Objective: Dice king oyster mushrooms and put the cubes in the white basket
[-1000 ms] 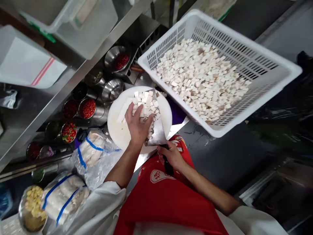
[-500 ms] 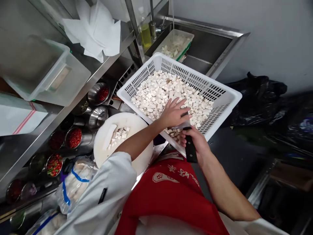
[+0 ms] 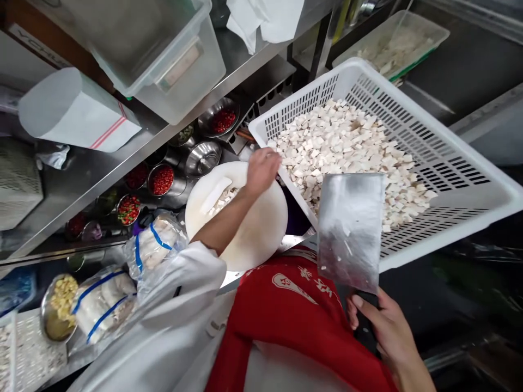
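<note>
My right hand (image 3: 384, 332) grips the dark handle of a cleaver (image 3: 350, 228), whose wide steel blade is raised flat in front of me with a few white bits stuck to it. My left hand (image 3: 261, 170) hovers over the round white cutting board (image 3: 257, 228), beside the near-left wall of the white slotted basket (image 3: 429, 163); its fingers are curled and I cannot see anything in them. The basket is piled with small white cubes (image 3: 347, 147). A white strip and a few cubes (image 3: 218, 197) lie on the board, partly hidden by my forearm.
Steel bowls of chopped red chili (image 3: 161, 181) and other garnishes line the counter left of the board. Plastic bags with blue bands (image 3: 153, 245) lie at the near left. A clear bin (image 3: 163, 49) sits on the steel shelf. A tray of white pieces (image 3: 392, 46) rests behind the basket.
My left hand drew back from the basket to above the board. My right hand pulled the cleaver out of the basket and raised it toward me, its blade empty of cubes.
</note>
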Tool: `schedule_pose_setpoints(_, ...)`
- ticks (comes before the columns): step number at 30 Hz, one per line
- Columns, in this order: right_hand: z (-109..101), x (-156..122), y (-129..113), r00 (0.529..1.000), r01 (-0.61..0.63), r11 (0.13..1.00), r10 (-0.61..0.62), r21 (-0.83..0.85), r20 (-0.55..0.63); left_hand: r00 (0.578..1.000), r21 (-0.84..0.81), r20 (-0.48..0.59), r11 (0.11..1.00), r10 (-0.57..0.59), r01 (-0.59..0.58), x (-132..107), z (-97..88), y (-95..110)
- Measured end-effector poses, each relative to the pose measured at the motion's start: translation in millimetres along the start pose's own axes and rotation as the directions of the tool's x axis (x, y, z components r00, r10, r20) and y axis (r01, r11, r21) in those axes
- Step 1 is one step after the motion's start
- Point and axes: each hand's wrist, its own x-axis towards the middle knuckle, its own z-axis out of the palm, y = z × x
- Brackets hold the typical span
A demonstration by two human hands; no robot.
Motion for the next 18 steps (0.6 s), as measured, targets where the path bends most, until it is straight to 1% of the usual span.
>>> schedule_pose_setpoints(1,5.2,2.2,0.0,0.999,-0.006,0.999,0.007,-0.037,0.042,0.998,0.022,0.003,0.998,-0.062,0.062,-12.4,-10.1,-24.2)
schedule_pose_setpoints(2,11.8,4.4,-0.6,0.997,-0.017,0.998,0.022,-0.068,0.078,0.994,0.038,0.037,0.994,-0.100,0.099,-25.5,-17.0,-45.2)
schedule_pose_setpoints(3,19.5,6.6,-1.4,0.993,-0.033,0.995,0.043,-0.091,0.109,0.989,0.048,0.103,0.993,-0.109,0.105,-39.1,-20.7,-61.5)
schedule_pose_setpoints(4,28.1,8.7,-1.8,0.989,-0.055,0.993,0.069,-0.108,0.132,0.978,0.053,0.181,0.994,-0.100,0.091,-53.1,-21.9,-72.6)
schedule_pose_setpoints(5,37.3,10.8,-1.3,0.984,-0.082,0.989,0.100,-0.125,0.150,0.963,0.053,0.257,0.996,-0.077,0.065,-67.5,-21.6,-78.7)
schedule_pose_setpoints(6,46.5,13.2,0.3,0.978,-0.107,0.984,0.130,-0.142,0.164,0.947,0.050,0.317,0.998,-0.049,0.035,-82.0,-20.7,-80.4)
schedule_pose_setpoints(7,55.3,16.1,3.2,0.974,-0.123,0.980,0.150,-0.159,0.170,0.934,0.045,0.355,0.999,-0.024,0.009,-96.2,-20.2,-79.0)
schedule_pose_setpoints(9,71.0,24.3,11.8,0.973,-0.122,0.976,0.153,-0.182,0.172,0.925,0.014,0.380,1.000,0.020,-0.027,-123.5,-23.4,-72.1)
schedule_pose_setpoints(11,84.3,36.9,20.6,0.976,-0.101,0.978,0.132,-0.180,0.171,0.919,-0.059,0.385,0.996,0.078,-0.060,-148.0,-33.3,-67.0)
schedule_pose_setpoints(13,97.3,53.6,25.5,0.976,-0.101,0.981,0.130,-0.166,0.175,0.914,-0.135,0.380,0.986,0.141,-0.096,-168.0,-47.4,-67.9)
schedule_pose_setpoints(15,111.6,73.2,24.2,0.976,-0.105,0.983,0.132,-0.153,0.175,0.931,-0.164,0.327,0.980,0.159,-0.110,-182.5,-61.0,-74.4)
schedule_pose_setpoints(16,119.3,83.6,21.4,0.976,-0.095,0.984,0.121,-0.147,0.179,0.954,-0.155,0.272,0.984,0.126,-0.086,-187.9,-66.4,-78.8)
schedule_pose_setpoints(17,127.1,93.9,17.6,0.976,-0.081,0.986,0.107,-0.144,0.188,0.979,-0.136,0.197,0.990,0.058,-0.031,-192.6,-70.5,-83.5)
schedule_pose_setpoints(18,134.7,104.0,13.2,0.975,-0.066,0.988,0.094,-0.142,0.202,0.993,-0.115,0.108,0.992,-0.044,0.056,-197.1,-73.2,-88.1)
